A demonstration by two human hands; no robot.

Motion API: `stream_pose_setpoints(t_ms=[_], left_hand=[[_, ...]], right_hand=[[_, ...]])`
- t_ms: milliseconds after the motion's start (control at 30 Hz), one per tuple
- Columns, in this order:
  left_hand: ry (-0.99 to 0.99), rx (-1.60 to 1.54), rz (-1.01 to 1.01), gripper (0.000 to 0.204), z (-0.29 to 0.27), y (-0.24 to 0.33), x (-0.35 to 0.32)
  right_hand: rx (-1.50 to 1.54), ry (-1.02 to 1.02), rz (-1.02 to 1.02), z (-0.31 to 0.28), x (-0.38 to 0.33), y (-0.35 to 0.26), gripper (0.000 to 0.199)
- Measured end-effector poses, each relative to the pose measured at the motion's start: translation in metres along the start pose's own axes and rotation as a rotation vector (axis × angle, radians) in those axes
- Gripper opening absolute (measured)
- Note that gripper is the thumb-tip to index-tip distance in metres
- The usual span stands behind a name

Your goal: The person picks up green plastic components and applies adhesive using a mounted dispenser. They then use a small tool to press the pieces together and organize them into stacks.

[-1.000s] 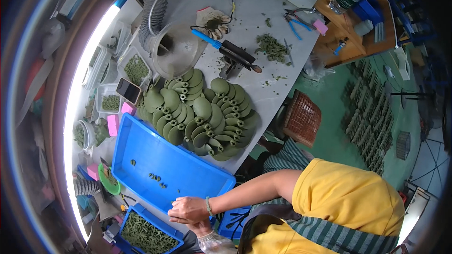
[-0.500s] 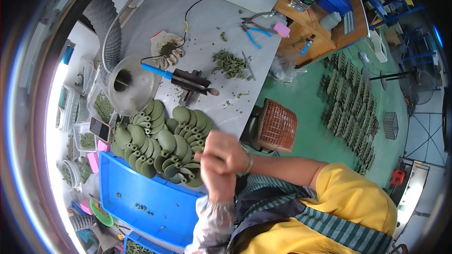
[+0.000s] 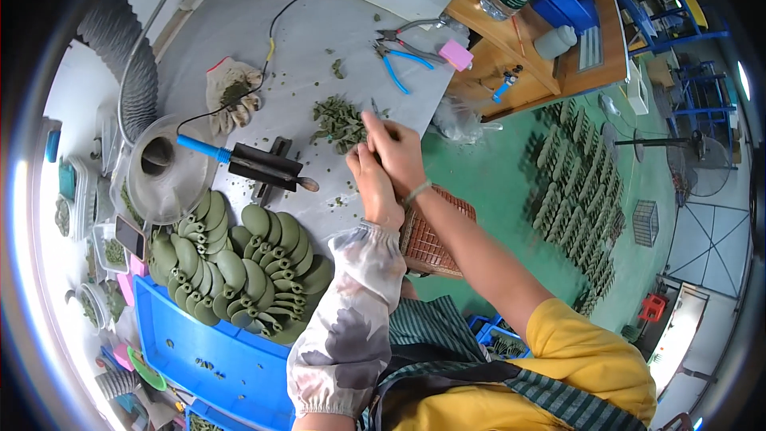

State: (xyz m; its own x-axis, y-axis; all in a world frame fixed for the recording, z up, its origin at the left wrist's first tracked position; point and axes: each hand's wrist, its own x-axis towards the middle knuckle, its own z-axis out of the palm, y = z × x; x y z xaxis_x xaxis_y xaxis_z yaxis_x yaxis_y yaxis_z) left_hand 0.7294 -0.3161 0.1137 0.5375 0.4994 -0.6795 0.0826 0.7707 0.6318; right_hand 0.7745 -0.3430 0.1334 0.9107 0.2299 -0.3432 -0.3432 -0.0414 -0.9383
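Note:
My right hand is at the near right edge of the grey table, its fingers curled down beside a loose heap of small green pieces. The end of a thin metal tool shows just past its fingertips; whether they grip it is hidden. My left hand lies against the right one, fingers bent together, and what they hold, if anything, cannot be made out. Left of the hands, a black holder with a blue-handled tool stands on the table. Nearer lies a pile of flat, leaf-like green pieces.
A cotton glove, blue-handled pliers and a pink block lie farther back. A clear tub stands left, a blue tray near left. A brown woven seat is right; rows of green pieces cover the floor.
Both hands have moved away from my body, from beside the leaf-like pile to the small green heap and thin tool. The view has shifted, so the table things appear farther left.

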Motion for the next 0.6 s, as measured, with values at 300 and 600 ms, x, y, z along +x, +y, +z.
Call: stream_pose_setpoints(t_ms=[300, 600], left_hand=[[-0.22, -0.289, -0.099, 0.035, -0.02, -0.019, 0.084], [0.119, 0.114, 0.021, 0.039, 0.008, -0.004, 0.084]], right_hand=[[-0.093, -0.126, -0.433, 0.002, 0.014, 0.03, 0.026], [-0.003, -0.095, -0.121, 0.008, 0.058, 0.044, 0.038]])
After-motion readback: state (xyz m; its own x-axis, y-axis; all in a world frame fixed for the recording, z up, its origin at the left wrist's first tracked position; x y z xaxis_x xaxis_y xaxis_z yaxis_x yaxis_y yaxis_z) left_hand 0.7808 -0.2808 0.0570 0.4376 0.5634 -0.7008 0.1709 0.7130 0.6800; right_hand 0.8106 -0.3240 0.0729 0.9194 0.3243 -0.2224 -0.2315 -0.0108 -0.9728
